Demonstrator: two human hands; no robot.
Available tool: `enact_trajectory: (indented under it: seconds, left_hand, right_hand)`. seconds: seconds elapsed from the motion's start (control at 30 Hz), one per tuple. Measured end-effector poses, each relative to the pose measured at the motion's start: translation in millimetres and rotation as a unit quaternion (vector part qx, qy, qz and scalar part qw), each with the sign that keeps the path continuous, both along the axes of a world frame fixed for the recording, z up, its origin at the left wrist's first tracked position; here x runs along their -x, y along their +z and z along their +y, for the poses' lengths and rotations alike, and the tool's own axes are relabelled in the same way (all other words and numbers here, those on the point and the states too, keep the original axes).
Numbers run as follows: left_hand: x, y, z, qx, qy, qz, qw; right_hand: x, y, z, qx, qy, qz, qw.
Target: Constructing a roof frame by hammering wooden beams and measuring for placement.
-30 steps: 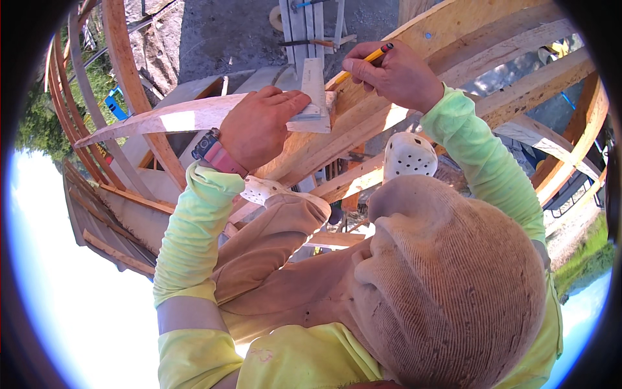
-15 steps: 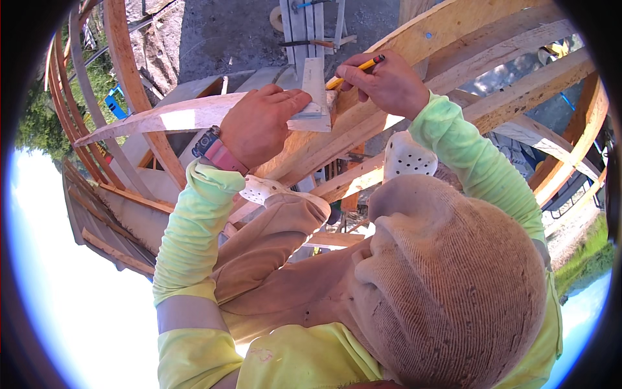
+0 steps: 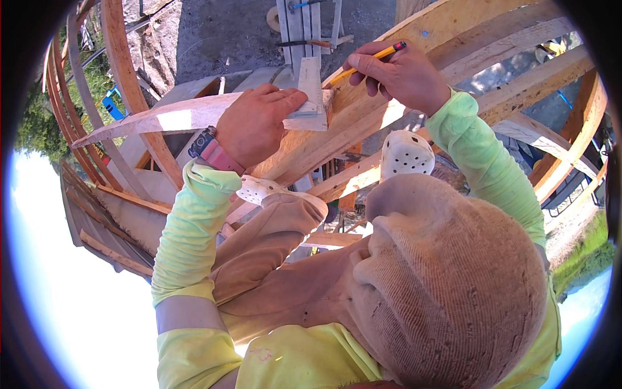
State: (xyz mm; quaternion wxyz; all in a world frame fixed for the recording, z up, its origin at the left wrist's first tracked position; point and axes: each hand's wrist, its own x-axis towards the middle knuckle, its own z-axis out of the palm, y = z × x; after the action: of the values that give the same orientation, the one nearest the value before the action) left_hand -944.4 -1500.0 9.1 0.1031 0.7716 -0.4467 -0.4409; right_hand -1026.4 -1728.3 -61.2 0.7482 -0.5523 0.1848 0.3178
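My left hand point(image 3: 254, 123) presses a carpenter's square point(image 3: 310, 79) against a pale, tapered wooden board point(image 3: 146, 122), near the board's right end. Its fingers are bent over the square and the board's edge; the underside of the grip is hidden. The square's pale blade points away from me. To the right, my right hand point(image 3: 409, 72) grips a yellow-and-black pencil point(image 3: 390, 50) between thumb and fingers. The pencil's tip points down-left toward the square and the board's end, seemingly just apart from them. A large curved timber point(image 3: 447, 24) passes behind that hand.
Curved wooden ribs point(image 3: 122, 58) rise at the left, and more beams point(image 3: 538, 84) cross at the right. My white perforated shoes point(image 3: 407, 154) are among the timbers, with ground visible below. Grey planks point(image 3: 298, 32) bearing tools stand at the far middle.
My right hand has moved right and slightly away from me, drawing the pencil back from the square. My left hand keeps its hold on the square and board.
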Motion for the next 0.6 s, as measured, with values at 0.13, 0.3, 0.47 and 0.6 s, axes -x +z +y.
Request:
enact_trajectory:
  seconds: [0.13,0.3,0.47,0.6]
  left_hand:
    - [-0.4,-0.3,-3.2,0.011,0.006,0.009,1.000]
    - [0.3,0.5,-0.9,0.006,0.006,0.009,1.000]
    - [0.4,-1.9,-3.2,0.020,-0.006,0.002,1.000]
    - [0.4,-1.1,2.3,0.011,0.001,0.003,1.000]
  right_hand:
    - [7.6,-13.6,16.5,0.057,0.019,0.006,0.998]
    - [9.8,-18.1,24.1,0.061,0.024,-0.002,0.998]
    - [11.3,-18.9,18.6,0.017,0.005,0.011,1.000]
    - [-5.5,7.6,-0.3,-0.070,0.094,0.034,0.993]
